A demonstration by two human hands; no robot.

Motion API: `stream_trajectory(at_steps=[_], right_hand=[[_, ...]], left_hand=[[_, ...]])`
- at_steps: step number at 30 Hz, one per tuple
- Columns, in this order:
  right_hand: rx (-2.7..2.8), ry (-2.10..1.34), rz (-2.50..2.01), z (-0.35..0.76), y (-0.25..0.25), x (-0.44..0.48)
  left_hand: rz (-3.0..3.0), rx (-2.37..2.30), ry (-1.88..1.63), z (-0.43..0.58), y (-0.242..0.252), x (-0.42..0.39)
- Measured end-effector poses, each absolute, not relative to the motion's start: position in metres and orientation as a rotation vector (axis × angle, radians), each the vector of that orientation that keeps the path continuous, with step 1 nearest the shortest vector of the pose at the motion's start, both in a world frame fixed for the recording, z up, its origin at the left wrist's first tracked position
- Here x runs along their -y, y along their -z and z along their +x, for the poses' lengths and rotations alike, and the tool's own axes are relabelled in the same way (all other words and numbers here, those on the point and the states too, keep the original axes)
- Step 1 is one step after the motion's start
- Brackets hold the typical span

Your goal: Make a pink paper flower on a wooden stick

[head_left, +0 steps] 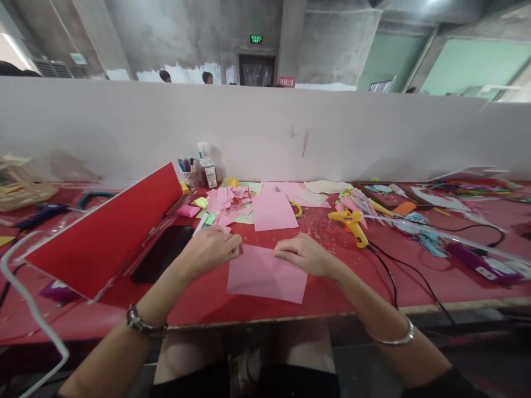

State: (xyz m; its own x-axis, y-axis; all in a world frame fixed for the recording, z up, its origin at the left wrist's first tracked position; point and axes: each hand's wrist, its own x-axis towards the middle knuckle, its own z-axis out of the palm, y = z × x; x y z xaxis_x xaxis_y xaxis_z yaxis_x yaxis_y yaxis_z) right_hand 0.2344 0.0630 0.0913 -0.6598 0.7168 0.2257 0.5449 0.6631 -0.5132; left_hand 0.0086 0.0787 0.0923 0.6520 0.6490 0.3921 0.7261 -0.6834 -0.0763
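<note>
A pink sheet of paper [265,279] lies at the front of the red table, between my two hands. My left hand [209,249] pinches its far left corner, fingers closed. At the far right part of the same sheet, my right hand [305,253] grips the edge with thumb and fingers together. Just beyond lies another pink sheet [274,211], with the yellow handle of a pair of scissors [296,208] showing at its right side. A pile of cut pink paper pieces [229,202] sits behind my left hand.
A yellow glue gun [350,224] with a black cord rests to the right. On the left, a red board [108,232] leans above a black phone-like slab [164,254]. A pen cup [191,176] and a bottle [207,166] stand by the white partition [249,127].
</note>
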Motion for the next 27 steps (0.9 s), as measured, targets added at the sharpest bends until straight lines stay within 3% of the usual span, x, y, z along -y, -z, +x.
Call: stream_trajectory(at_steps=[4,7,11,15,22,27], right_hand=[[2.434,-0.569,-1.064,0.243,-0.089,-0.062],[2.490,-0.576,-1.059,0.242,-0.087,-0.063],[2.583,-0.534,-1.044,0.235,-0.087,-0.067],[2.637,-0.239,-1.060,0.225,-0.088,-0.065],[2.482,0.043,-0.992,0.195,-0.077,-0.057],[2.348,0.064,-1.038,0.197,-0.070,-0.061]], left_hand=[[-2.583,1.606,0.810,-0.008,-0.086,-0.080],[-3.041,1.516,1.118,-0.005,-0.082,-0.073],[-3.307,1.474,0.824,0.008,-0.075,-0.065],[-3.198,1.514,0.653,0.020,-0.069,-0.059],[-3.100,1.535,0.904,0.039,-0.064,-0.054],[-3.022,1.559,0.954,0.041,-0.062,-0.052]])
